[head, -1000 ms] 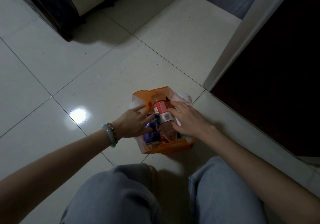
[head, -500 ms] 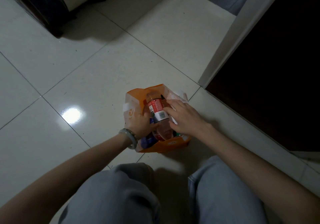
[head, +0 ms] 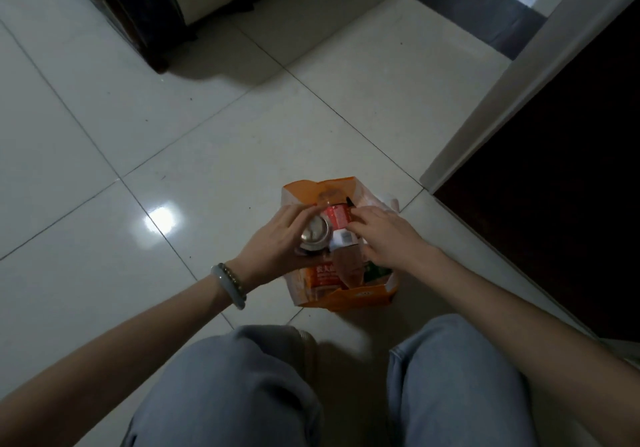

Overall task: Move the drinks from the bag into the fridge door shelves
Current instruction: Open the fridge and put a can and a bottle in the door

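Note:
An orange and white plastic bag stands on the floor tiles between my knees. A bottle with a red and white label lies tilted inside it, over other packaged drinks. My left hand is closed around a silver-topped can held just above the bag's left side. My right hand rests on the bag's right side, fingertips touching the bottle's label, fingers spread.
A dark fridge front with a pale door edge stands to the right. A dark-based piece of furniture sits at the upper left. Glossy white floor tiles surround the bag. My jean-clad knees fill the bottom.
My left hand went down into the bag and has come up holding a can. My right hand stayed on the bottle at the bag's right side.

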### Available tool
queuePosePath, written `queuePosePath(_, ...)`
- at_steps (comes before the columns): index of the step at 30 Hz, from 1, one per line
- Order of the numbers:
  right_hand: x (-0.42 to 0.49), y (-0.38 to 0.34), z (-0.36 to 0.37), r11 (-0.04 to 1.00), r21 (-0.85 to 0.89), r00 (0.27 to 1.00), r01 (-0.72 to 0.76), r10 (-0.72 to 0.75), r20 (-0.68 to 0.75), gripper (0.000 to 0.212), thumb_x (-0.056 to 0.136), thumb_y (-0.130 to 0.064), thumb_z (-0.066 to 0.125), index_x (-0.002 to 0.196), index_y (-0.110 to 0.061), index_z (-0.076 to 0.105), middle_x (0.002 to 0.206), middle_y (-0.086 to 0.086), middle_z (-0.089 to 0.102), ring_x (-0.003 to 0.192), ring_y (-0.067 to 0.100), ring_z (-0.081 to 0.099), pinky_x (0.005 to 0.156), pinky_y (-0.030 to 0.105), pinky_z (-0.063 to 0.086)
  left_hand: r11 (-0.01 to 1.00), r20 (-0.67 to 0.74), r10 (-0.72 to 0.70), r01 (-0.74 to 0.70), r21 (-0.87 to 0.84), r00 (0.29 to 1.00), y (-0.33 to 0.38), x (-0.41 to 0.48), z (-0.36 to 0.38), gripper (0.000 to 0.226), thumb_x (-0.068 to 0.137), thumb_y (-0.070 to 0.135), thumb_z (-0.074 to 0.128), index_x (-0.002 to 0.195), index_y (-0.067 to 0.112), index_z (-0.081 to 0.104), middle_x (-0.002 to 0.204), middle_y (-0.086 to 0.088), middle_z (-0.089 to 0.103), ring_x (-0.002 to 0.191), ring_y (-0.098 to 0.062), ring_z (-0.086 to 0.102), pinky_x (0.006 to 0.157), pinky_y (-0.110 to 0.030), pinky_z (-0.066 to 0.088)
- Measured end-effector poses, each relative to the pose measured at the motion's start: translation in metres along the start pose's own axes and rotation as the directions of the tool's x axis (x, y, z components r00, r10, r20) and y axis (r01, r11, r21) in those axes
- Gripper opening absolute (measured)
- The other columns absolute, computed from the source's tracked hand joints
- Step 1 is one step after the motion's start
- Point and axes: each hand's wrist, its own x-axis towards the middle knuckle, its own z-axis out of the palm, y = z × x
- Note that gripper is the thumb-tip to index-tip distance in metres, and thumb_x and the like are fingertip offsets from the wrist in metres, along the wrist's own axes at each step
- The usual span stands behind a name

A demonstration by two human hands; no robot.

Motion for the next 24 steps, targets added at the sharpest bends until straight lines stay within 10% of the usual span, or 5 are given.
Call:
queuePosePath(11,0.054,-0.012,0.029,0.635,-0.497,0.788,0.591,-0.32,0.527,0.074,0.08,-0.023,0.069,0.143,-0.022,0.029,0.153,0.008,0.024,0.141,0.031,0.017,0.115,0.05,0.015,0.978,-0.187,-0.065,0.1,0.181,0.98,-0.009,-0.06,-0.039,0.078,0.068,0.037,0.076,0.13,0.007,0.041,0.127,-0.018,0.055,0.111,-0.029,0.053,0.093,-0.03,0.04)
queuePosePath(19,0.072,-0.001,0.048,0.476,-0.516,0.701,0.712,-0.435,0.565,0.08,0.078,-0.016,0.072,0.142,-0.02,0.024,0.149,0.01,0.034,0.137,0.03,0.028,0.115,0.05,0.016,0.962,-0.199,-0.1,0.146,0.231,0.975,-0.017,-0.07,-0.04,0.079,0.069,0.036,0.078,0.131,0.006,0.041,0.128,-0.018,0.054,0.11,-0.031,0.055,0.091,-0.033,0.045)
queuePosePath(24,0.067,0.003,0.047,0.582,-0.465,0.744,0.667,-0.485,0.459,0.068,0.08,-0.014,0.068,0.139,-0.019,0.034,0.145,0.009,0.041,0.134,0.029,0.034,0.115,0.05,0.016,0.956,-0.179,-0.116,0.158,0.247,0.977,-0.017,-0.06,-0.042,0.082,0.065,0.036,0.081,0.131,0.005,0.043,0.127,-0.017,0.055,0.11,-0.031,0.056,0.088,-0.034,0.048)
